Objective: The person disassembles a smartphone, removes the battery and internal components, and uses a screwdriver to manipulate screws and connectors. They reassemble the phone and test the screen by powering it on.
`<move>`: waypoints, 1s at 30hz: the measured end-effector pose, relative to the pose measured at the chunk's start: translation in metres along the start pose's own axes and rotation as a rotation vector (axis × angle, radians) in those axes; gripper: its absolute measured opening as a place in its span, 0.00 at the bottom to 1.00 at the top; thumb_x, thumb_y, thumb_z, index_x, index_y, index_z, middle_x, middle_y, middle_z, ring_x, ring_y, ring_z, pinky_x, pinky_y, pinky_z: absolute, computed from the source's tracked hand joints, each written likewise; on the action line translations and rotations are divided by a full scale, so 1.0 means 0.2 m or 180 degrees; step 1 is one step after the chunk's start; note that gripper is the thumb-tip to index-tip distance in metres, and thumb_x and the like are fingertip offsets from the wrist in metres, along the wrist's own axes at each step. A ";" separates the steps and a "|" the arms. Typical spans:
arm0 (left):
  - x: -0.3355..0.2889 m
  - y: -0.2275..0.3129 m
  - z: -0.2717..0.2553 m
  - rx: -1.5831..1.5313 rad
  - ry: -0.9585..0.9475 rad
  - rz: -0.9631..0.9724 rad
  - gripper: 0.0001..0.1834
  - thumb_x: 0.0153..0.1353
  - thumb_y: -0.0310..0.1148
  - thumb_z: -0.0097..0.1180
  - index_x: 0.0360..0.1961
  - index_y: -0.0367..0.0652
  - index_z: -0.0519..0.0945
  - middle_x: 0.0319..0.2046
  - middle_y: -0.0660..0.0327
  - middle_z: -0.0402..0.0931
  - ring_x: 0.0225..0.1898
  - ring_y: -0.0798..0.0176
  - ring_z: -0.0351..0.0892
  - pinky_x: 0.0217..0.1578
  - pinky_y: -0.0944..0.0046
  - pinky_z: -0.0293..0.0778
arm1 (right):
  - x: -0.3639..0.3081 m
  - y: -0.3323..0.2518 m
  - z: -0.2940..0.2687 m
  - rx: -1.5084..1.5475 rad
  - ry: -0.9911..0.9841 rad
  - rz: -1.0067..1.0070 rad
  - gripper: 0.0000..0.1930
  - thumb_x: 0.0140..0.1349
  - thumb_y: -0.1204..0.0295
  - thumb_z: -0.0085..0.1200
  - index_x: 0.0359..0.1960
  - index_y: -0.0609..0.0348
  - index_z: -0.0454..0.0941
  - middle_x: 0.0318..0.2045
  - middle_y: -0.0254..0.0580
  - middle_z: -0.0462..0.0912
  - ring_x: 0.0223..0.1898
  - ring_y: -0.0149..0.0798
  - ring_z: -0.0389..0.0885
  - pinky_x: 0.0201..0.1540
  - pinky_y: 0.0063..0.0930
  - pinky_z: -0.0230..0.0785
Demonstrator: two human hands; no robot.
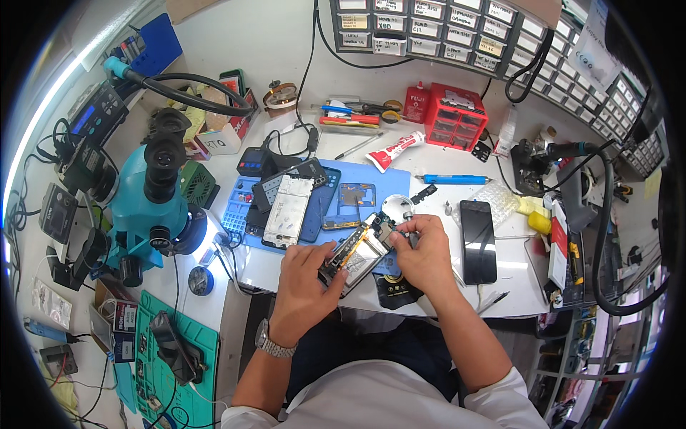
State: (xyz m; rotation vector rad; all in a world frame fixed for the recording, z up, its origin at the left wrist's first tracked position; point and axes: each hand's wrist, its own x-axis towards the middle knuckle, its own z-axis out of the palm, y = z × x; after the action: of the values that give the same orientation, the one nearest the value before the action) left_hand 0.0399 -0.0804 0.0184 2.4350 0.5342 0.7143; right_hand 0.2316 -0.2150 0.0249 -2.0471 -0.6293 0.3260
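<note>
An opened phone is held tilted above the near edge of the workbench. Its silver battery, circuit board and an orange flex cable lie exposed. My left hand grips its lower left side, fingers on the far edge and thumb along the near one. At the upper right end, my right hand is closed, thumb and fingers pinching beside the circuit board; anything small between the fingertips is hidden. Just beyond stands a small round white container. A black piece with round markings lies below the phone.
A blue mat carries a silver phone frame, a blue back cover and other phone parts. A dark phone lies at right, near a blue screwdriver and a glue tube. A teal microscope stands left.
</note>
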 end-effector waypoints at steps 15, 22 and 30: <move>0.01 0.06 0.04 0.0366 -0.0267 -0.0268 0.38 0.61 0.43 0.76 0.65 0.30 0.77 0.53 0.47 0.80 0.56 0.41 0.75 0.60 0.42 0.69 | 0.01 0.04 0.03 -0.0144 -0.0052 -0.0112 0.10 0.66 0.75 0.69 0.45 0.67 0.87 0.63 0.60 0.73 0.39 0.53 0.89 0.49 0.42 0.82; 0.04 0.07 0.07 0.0558 -0.0469 -0.0493 0.44 0.57 0.44 0.78 0.67 0.26 0.74 0.50 0.45 0.76 0.54 0.42 0.72 0.59 0.44 0.70 | -0.01 0.03 0.03 -0.0186 -0.0120 -0.0181 0.12 0.64 0.75 0.71 0.47 0.64 0.86 0.63 0.61 0.72 0.42 0.56 0.89 0.49 0.45 0.82; 0.11 0.10 0.04 0.0492 -0.0713 -0.0584 0.42 0.52 0.44 0.80 0.63 0.29 0.79 0.46 0.47 0.76 0.53 0.43 0.73 0.58 0.50 0.71 | 0.01 0.09 0.05 -0.0132 -0.0093 -0.0382 0.14 0.63 0.73 0.72 0.49 0.60 0.86 0.62 0.58 0.74 0.43 0.58 0.89 0.49 0.49 0.82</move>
State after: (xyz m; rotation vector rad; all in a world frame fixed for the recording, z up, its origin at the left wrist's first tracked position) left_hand 0.0662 -0.0876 0.0335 2.5237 0.7330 0.3299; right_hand 0.2339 -0.2156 0.0045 -2.0369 -0.7792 0.2751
